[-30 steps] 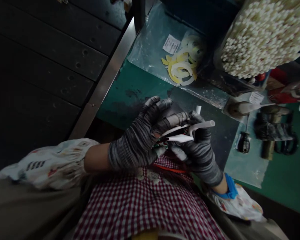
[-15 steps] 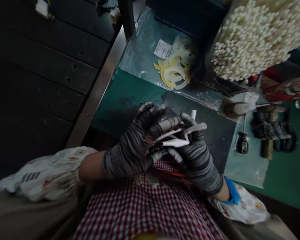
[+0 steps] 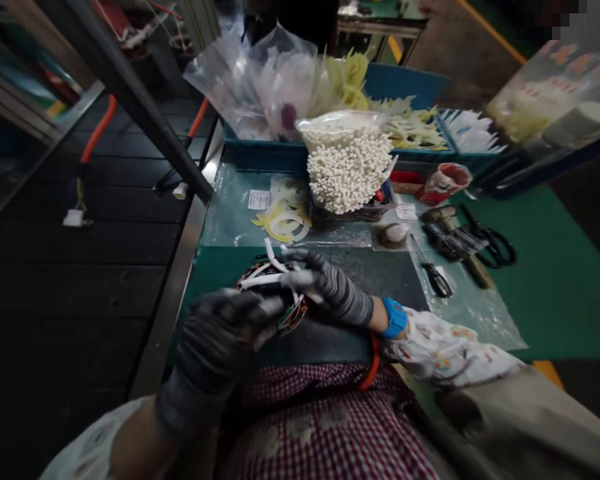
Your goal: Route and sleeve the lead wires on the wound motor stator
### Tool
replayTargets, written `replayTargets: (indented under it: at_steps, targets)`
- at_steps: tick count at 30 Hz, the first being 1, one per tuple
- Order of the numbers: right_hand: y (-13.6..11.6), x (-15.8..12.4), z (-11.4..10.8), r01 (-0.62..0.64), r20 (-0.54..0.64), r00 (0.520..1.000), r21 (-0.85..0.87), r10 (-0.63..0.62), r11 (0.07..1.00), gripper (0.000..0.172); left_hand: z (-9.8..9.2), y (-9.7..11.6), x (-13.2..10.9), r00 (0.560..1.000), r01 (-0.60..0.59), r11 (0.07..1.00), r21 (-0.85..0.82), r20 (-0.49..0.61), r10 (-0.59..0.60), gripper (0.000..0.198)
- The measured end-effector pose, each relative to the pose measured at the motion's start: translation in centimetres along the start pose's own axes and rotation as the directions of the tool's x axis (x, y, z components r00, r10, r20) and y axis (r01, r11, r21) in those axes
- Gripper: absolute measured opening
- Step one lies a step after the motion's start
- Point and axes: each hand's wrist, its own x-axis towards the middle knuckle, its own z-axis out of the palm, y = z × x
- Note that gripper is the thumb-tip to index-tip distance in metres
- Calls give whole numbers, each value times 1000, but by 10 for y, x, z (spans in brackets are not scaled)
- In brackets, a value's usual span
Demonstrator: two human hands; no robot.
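On the bench in front of me lies a round wire-wound part (image 3: 293, 320), with dark and copper-coloured strands and a bit of green. It looks like a motor stator. White sleeves (image 3: 263, 281) stick out of its top. My right hand (image 3: 330, 283), in a striped grey glove with pale-wrapped fingertips, curls over the far right side and grips the sleeved leads. My left hand (image 3: 225, 333), gloved alike, is at the near left edge. Its fingers are bent toward the part but smeared by motion, so their hold is unclear. An orange cable (image 3: 374, 363) runs by my apron.
Behind the part, yellow and white rings (image 3: 285, 221) lie on a plastic bag. A bundle of thin white-tipped sticks (image 3: 347, 167) stands before blue bins (image 3: 267, 158). To the right are a screwdriver (image 3: 437, 280), a hammer (image 3: 480, 272) and a red can (image 3: 443, 185).
The view has tilted up, showing more of the bench. The part has gone from near my apron onto the bench. My hands have moved apart, the left one toward me.
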Motion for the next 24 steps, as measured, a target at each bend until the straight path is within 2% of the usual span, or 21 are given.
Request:
replayTargets:
  at_steps: [2,4,6,7,8,10,13,14,16,18,21,24]
  targets:
    - [0,-9,-15,22,-83,996,-88,-29,996,39,-6,12,7,989,-144,985,90,50,140,38]
    - [6,-16,-39,-22,-203,979,-217,-23,976,33,-14,22,17,972,-229,959,165,80,219,24]
    - [20,-18,-67,-124,-385,921,-437,-60,891,24,-18,31,23,962,-273,932,240,89,259,14]
    - [28,-17,-81,-186,-484,865,-551,-130,813,20,-18,35,23,958,-287,914,287,90,273,15]
    - [37,-14,-94,-244,-526,832,-635,-178,733,21,-18,38,20,953,-303,890,342,102,285,18]
    - [53,-8,-112,-297,-515,830,-731,-212,614,28,-17,43,9,943,-333,831,446,133,306,32]
    - [66,5,-121,-350,-497,856,-761,-145,547,24,-18,47,-10,935,-355,758,547,190,301,47]
    - [68,9,-121,-377,-514,849,-752,-123,541,23,-20,47,-14,933,-359,743,565,201,298,48]
    - [72,16,-121,-417,-549,831,-725,-94,548,36,-25,46,-17,927,-376,721,582,221,304,50]
    - [76,19,-123,-409,-544,836,-706,-74,579,40,-30,44,-15,919,-393,707,588,229,320,51]
    - [81,14,-128,-295,-455,888,-681,-72,671,22,-34,36,-6,918,-393,742,544,185,350,52]
    - [78,7,-130,-169,-441,890,-556,-116,814,20,-29,24,0,928,-362,828,429,75,366,46]
